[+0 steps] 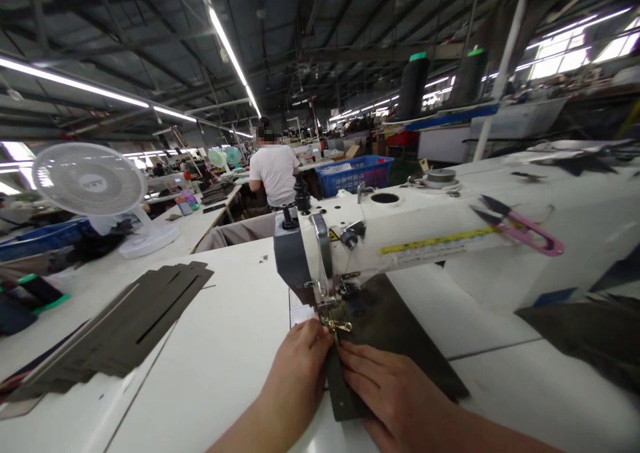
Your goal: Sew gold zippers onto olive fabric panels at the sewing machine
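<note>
Under the needle of a white sewing machine (345, 246) lies a dark grey-brown panel (395, 326), flat on the bed. A gold zipper pull (341, 325) sits on it, just in front of the presser foot. My left hand (299, 368) pinches the panel's left edge beside the zipper pull, its fingertips close to the foot. Fingers stretched out together, my right hand (385, 383) rests flat on the panel right of the zipper line. The panel's near end sticks out between both hands. A small white paper piece (301, 314) lies beyond my left fingertips.
Overlapping dark panels (135, 320) are stacked on the table at left, near a white fan (93, 186). Pink-handled thread snips (530, 233) rest on the machine arm. More dark pieces (575, 346) lie at right. A person (275, 173) sits ahead beside a blue crate (355, 175).
</note>
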Demonstrator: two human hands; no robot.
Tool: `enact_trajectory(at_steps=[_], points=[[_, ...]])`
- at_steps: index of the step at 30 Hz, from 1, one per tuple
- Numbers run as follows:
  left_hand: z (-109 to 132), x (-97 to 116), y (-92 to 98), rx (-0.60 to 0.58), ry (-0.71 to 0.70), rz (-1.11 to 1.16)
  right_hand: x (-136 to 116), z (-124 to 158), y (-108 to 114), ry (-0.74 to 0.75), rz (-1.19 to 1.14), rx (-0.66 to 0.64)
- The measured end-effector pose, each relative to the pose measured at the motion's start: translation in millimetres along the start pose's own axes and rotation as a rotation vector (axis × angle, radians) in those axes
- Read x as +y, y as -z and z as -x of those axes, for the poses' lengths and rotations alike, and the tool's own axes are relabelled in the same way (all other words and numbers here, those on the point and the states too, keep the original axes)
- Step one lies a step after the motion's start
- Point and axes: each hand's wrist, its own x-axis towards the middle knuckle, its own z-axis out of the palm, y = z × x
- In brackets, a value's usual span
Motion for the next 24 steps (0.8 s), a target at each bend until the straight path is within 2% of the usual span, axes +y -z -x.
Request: enact_trajectory(at_steps=[4, 7, 10, 14, 17, 24], points=[[2.5, 0.8, 2.4, -0.059, 0.042, 0.065, -2.1, -6.2, 20.0, -0.176, -0.139, -0.095], [3.5, 2.8, 4.2, -0.091, 0.073, 0.069, -4.9, -11.0, 25.6, -0.219, -0.159, -0.194], [3.1, 4.5, 5.5, -0.087, 0.081, 0.036, -1.0, -15.0, 18.2, -0.238, -0.163, -0.185], [1.6, 4.1, 6.8, -0.086, 0.04, -0.022, 17.0, -24.9, 0.2, -0.502, -0.007, -0.083], [1.3, 2.5, 6.4, -0.084, 0.026, -0.05, 26.8, -34.8, -9.1, -0.656, 0.139, -0.131], [1.0, 0.2, 5.6, -0.1, 0.013, -0.081, 31.8, -50.8, -18.2, -0.767, 0.245, -0.2]])
